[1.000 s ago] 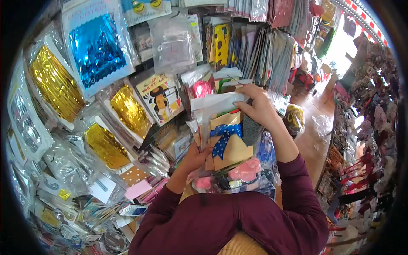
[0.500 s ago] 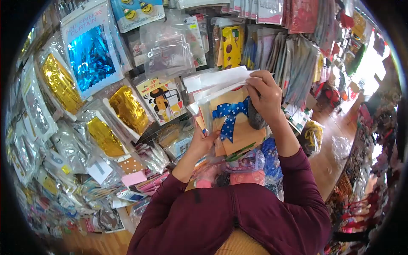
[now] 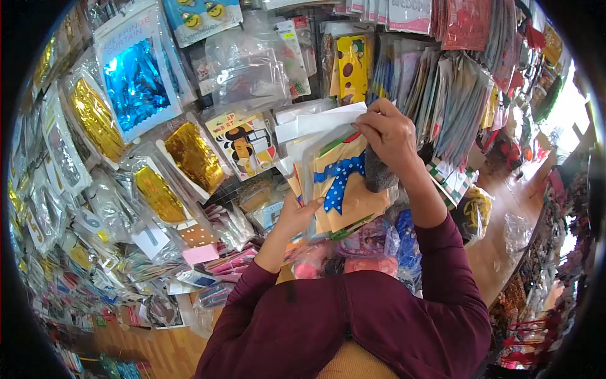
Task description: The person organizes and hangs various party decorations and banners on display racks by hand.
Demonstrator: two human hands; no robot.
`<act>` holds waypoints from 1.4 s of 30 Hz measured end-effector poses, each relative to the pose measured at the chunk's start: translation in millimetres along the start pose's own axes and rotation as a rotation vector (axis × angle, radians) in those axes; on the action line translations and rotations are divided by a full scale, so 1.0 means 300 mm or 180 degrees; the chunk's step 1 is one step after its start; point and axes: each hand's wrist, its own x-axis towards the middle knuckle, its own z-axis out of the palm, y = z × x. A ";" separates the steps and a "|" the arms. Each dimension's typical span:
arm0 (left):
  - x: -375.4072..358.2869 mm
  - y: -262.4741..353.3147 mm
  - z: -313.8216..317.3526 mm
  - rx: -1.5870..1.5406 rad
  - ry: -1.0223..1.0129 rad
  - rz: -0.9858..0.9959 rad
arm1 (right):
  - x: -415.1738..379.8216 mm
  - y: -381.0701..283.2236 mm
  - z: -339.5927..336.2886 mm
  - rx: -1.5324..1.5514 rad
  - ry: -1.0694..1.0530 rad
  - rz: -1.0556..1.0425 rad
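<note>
A clear plastic packet [image 3: 356, 199] shows a tan printed piece with a blue polka-dot bow [image 3: 339, 180]. At its lower left edge, my left hand [image 3: 297, 218] is closed on it, thumb over the front. My right hand [image 3: 392, 136] pinches the packet's top edge, close to a white strip [image 3: 322, 123] behind it. A dark grey, rough-looking piece [image 3: 379, 174] lies under my right palm, over the packet's right side; its kind I cannot make out. Other packets stand partly hidden behind this one.
Hanging packs crowd the wall: a blue foil fringe curtain [image 3: 139, 82], gold foil packs [image 3: 194, 153] and a truck-printed birthday pack [image 3: 246, 145]. A row of thin packets [image 3: 457, 95] hangs at upper right. Pink packs [image 3: 369, 265] lie below my hands.
The held packet is turned slightly and more of its green and red printed upper edge shows. My right hand has moved a little up and left along the top edge.
</note>
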 end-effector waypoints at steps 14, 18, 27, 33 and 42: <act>0.080 -0.140 -0.020 -0.1482 0.0092 -0.0335 | 0.196 0.311 0.026 0.0065 0.0386 0.0825; 0.063 -0.197 -0.075 -0.1060 0.0257 -0.0504 | 0.293 0.431 0.076 -0.0141 0.0449 0.1039; -0.070 -0.271 -0.243 -0.0102 0.0041 -0.1314 | 0.430 0.700 0.237 -0.0568 0.1420 0.0905; -0.121 -0.276 -0.317 -0.0603 -0.0117 -0.0933 | 0.448 0.772 0.262 -0.0144 0.1521 0.1032; -0.116 -0.221 -0.198 -0.0648 0.0160 -0.0947 | 0.500 0.750 0.252 0.0883 0.1076 0.1339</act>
